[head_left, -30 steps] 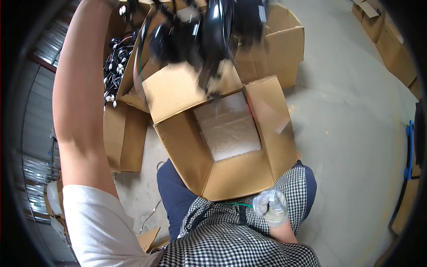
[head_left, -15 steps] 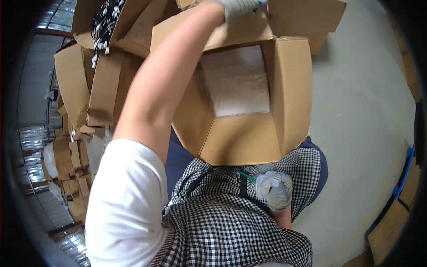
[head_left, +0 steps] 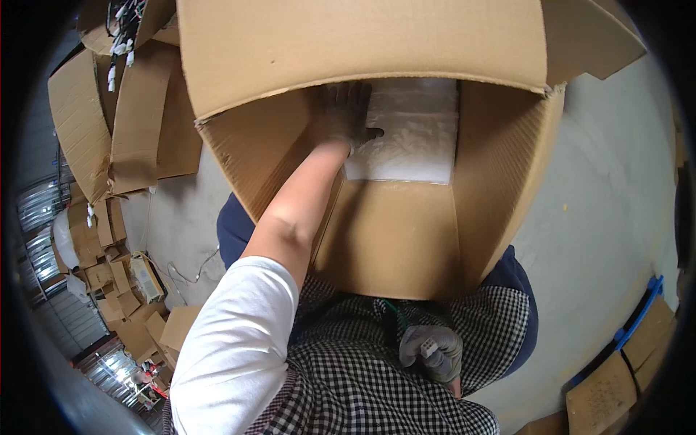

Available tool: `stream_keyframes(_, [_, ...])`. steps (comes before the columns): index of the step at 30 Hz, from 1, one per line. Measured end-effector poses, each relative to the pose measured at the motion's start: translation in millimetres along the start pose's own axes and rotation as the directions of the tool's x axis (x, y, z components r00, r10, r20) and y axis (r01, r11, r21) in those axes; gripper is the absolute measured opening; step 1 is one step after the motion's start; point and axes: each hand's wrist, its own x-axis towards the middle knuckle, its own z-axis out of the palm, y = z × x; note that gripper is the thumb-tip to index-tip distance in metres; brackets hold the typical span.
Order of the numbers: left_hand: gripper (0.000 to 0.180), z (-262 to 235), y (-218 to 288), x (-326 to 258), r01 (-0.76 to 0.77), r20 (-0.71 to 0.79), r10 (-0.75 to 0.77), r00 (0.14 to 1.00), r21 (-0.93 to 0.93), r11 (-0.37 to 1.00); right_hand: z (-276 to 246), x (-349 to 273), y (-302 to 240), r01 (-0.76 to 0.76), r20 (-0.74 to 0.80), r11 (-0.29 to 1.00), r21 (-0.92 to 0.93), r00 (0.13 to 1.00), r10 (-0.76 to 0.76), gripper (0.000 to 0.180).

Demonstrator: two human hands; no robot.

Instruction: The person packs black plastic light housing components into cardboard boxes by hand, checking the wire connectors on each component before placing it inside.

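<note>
Cardboard box [head_left: 406, 239] on lap; left hand [head_left: 344, 112] pressing white foam [head_left: 413, 138], fingers spread. Right hand [head_left: 433, 351] gripping small white connector [head_left: 429, 348]. Risk: box tipping off knees, unsupported.

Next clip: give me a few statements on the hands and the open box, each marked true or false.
1. The left hand reaches down inside the cardboard box. True.
2. The box is packed full of black cables. False: only a white sheet shows at its bottom.
3. The right hand holds a small white part against the checked apron. True.
4. Both hands are bare. False: both wear grey gloves.
</note>
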Motion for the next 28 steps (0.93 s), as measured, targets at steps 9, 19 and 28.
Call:
stream_keyframes(9, [0.046,59.8,22.7,-26.1,0.026,0.394,-0.151,0.907,0.305,0.952,13.7,10.4,-6.7,-0.064,0.037,0.960,-0.273,0.996,0.077,0.050])
stream_keyframes(19, [0.016,2.8,45.7,-141.3,0.190,0.295,-0.118,0.948,-0.231,0.954,25.0,-3.0,-13.7,-0.290,-0.229,0.851,-0.439,0.951,0.206,0.038])
stream_keyframes(28, [0.026,11.9,31.4,-73.7,0.088,0.367,-0.101,0.925,0.050,0.995,13.5,-22.3,1.3,-0.382,-0.301,0.809,-0.447,0.916,0.266,0.042])
